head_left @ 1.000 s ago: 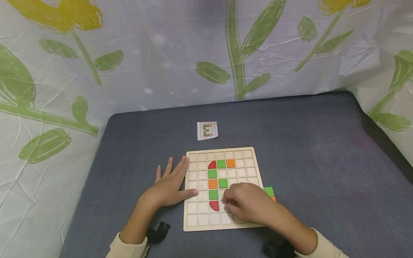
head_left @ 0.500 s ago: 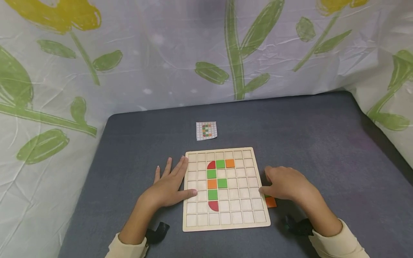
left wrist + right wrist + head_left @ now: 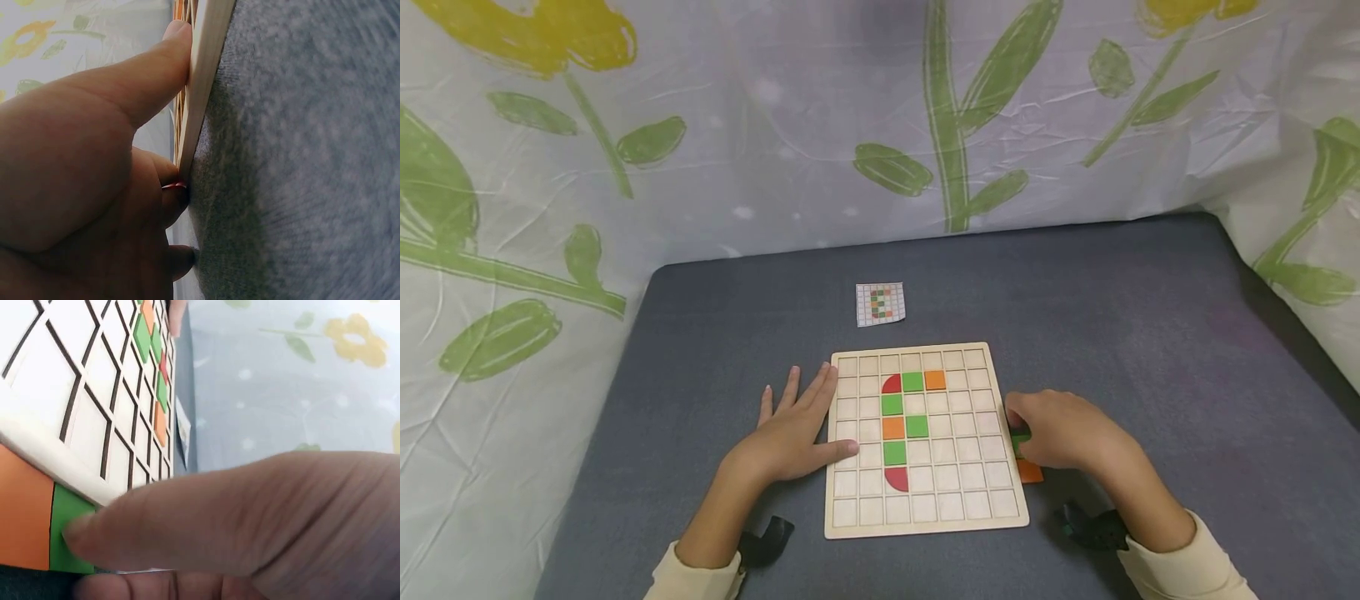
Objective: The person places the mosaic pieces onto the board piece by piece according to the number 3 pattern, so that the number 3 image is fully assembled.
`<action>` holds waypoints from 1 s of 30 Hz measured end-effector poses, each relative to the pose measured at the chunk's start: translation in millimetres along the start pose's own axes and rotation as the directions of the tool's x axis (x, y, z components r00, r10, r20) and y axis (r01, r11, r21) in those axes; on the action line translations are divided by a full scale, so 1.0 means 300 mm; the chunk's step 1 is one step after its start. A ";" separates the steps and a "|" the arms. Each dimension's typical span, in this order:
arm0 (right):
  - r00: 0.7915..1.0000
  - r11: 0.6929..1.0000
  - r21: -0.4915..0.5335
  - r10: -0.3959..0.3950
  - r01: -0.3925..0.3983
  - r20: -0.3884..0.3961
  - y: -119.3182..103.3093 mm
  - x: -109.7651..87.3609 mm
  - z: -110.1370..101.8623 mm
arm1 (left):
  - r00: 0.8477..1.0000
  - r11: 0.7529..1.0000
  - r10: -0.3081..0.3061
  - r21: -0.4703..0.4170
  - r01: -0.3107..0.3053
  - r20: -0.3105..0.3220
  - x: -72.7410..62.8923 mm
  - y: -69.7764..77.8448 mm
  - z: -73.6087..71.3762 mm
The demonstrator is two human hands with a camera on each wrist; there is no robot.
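A wooden grid board [image 3: 955,500] lies on the table and holds several flat tiles: green squares [image 3: 895,452], orange squares [image 3: 892,427] and red quarter-circles [image 3: 896,478]. My left hand [image 3: 790,442] lies along its left edge, fingers spread and thumb resting on the board. Just off the right edge, my right hand [image 3: 1071,429] bends its fingers and pinches a loose green tile [image 3: 70,515]. That tile still lies flat against an orange tile [image 3: 24,509] in the right wrist view, the thumb tip on its face. The right fingertips are partly hidden.
A small printed pattern card [image 3: 880,304] lies beyond the board, showing a coloured grid design. The dark grey table [image 3: 1120,308] ends at a flower-print curtain [image 3: 775,125] at the back. Black wrist straps [image 3: 767,542] sit by both cuffs.
My right hand has moved from over the board's lower middle to the tiles beside its right edge. Its thumb and fingers have closed around a green tile. The left hand stays put.
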State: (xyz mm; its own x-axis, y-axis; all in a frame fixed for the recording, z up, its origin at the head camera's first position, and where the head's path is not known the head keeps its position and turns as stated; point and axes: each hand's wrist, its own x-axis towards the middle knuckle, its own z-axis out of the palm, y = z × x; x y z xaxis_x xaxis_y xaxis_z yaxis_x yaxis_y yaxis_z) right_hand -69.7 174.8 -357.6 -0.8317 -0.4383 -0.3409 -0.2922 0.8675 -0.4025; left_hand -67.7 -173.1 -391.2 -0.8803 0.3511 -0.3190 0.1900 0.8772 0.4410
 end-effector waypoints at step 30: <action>0.987 0.994 0.080 -0.062 0.074 -0.150 0.134 0.043 -0.017 | 1.000 1.000 0.007 -0.004 -0.007 -0.001 0.001 -0.004 0.002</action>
State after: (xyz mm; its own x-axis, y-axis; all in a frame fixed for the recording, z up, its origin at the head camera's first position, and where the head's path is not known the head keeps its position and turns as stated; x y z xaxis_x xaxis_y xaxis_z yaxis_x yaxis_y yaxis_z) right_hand -94.4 205.1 -373.9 -0.8733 -0.4510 -0.1843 -0.3146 0.8108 -0.4936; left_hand -67.9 -173.9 -392.4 -0.8793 0.3568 -0.3154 0.1944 0.8735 0.4462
